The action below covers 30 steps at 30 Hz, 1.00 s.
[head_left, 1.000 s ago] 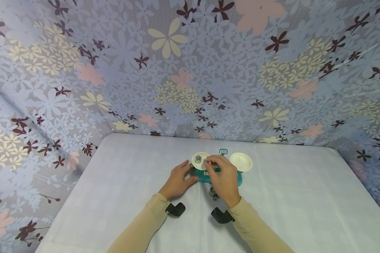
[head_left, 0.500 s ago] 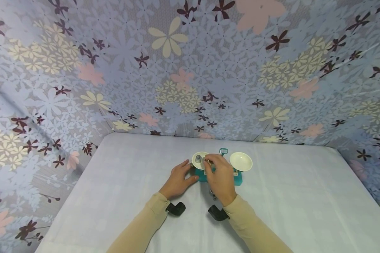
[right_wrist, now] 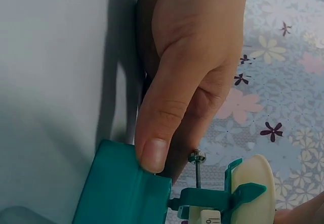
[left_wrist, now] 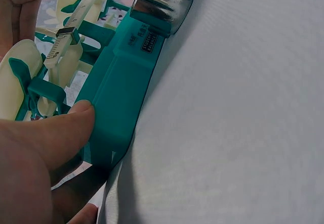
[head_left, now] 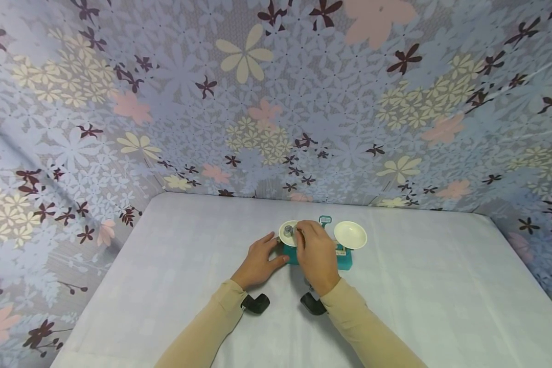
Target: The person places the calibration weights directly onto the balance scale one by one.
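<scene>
A teal balance scale [head_left: 345,261] with two cream pans stands near the back of the table. My left hand [head_left: 257,263] grips the left end of its base; in the left wrist view the thumb [left_wrist: 81,115] lies on the front face. Beside those fingers a small knurled screw [right_wrist: 197,155] shows in the right wrist view. Over the left pan [head_left: 283,240], my right hand [head_left: 319,255] pinches a small metal weight, now mostly hidden by the fingertips. Another metal weight [head_left: 288,231] sits in that pan. The right pan [head_left: 351,235] holds nothing.
Shiny metal weights [left_wrist: 159,9] stand on the table in front of the scale, mostly hidden under my right hand in the head view. A white cloth covers the table [head_left: 188,245]. Flowered wallpaper [head_left: 303,168] rises right behind it.
My right hand has shifted slightly left and away from me over the left pan, its fingertips closing together. The left hand and the scale have stayed in place.
</scene>
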Tool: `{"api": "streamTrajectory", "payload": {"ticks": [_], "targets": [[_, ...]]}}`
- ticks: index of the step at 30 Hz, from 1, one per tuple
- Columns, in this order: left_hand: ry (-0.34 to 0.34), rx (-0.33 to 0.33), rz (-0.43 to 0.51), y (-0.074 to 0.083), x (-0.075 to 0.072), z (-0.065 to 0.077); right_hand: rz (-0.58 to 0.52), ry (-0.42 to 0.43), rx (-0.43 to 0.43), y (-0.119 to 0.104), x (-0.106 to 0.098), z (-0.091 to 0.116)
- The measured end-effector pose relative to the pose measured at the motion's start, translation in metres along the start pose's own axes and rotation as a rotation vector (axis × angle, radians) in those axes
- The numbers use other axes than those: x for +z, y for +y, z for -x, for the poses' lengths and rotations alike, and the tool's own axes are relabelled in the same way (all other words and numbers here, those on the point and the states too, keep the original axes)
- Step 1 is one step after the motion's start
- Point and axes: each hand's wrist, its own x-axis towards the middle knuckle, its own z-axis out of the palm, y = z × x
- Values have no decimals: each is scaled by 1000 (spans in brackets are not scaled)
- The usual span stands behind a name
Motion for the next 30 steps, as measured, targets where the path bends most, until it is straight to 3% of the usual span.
{"api": "streamTrajectory", "payload": {"ticks": [8,30], "targets": [[-11,-14,0,0,-1,1,6,-30,55,-4,2,-5],[-6,7,14,2,-2,0,11,-23,62,-2,11,-11]]}}
